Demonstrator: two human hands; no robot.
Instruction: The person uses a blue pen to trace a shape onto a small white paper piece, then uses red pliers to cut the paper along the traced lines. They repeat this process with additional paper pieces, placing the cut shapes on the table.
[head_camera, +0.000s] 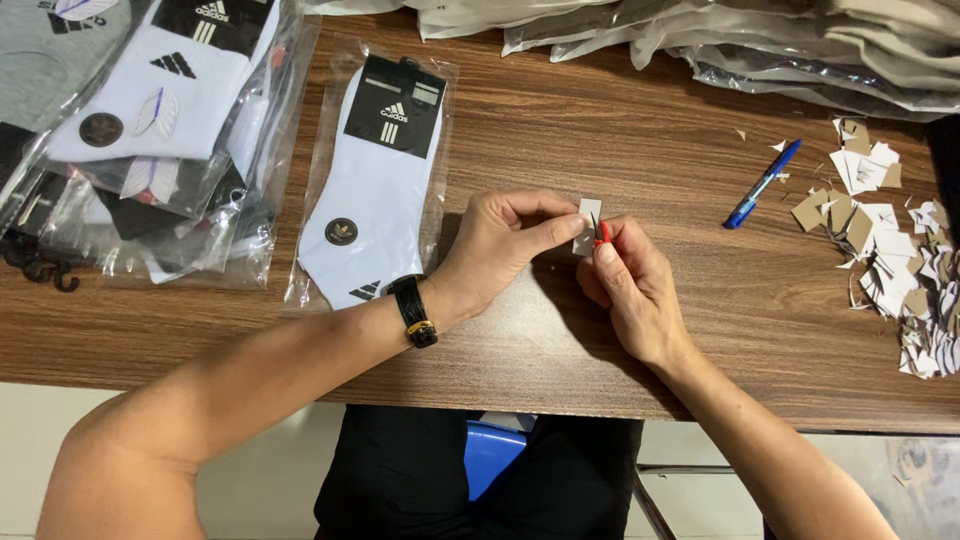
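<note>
My left hand (505, 245) pinches a small grey card piece (587, 222) between thumb and fingers, just above the wooden table (560, 120). My right hand (630, 290) grips a small red-handled cutting tool (600, 232), its tip touching the card piece. A black wrist watch (413, 310) is on my left wrist. The tool's blades are mostly hidden by my fingers.
A packaged pair of white socks (375, 180) lies left of my hands, beside a pile of bagged socks (140, 130). A blue pen (762, 184) and several card scraps (890, 250) lie at the right. Folded plastic bags (780, 40) fill the far edge.
</note>
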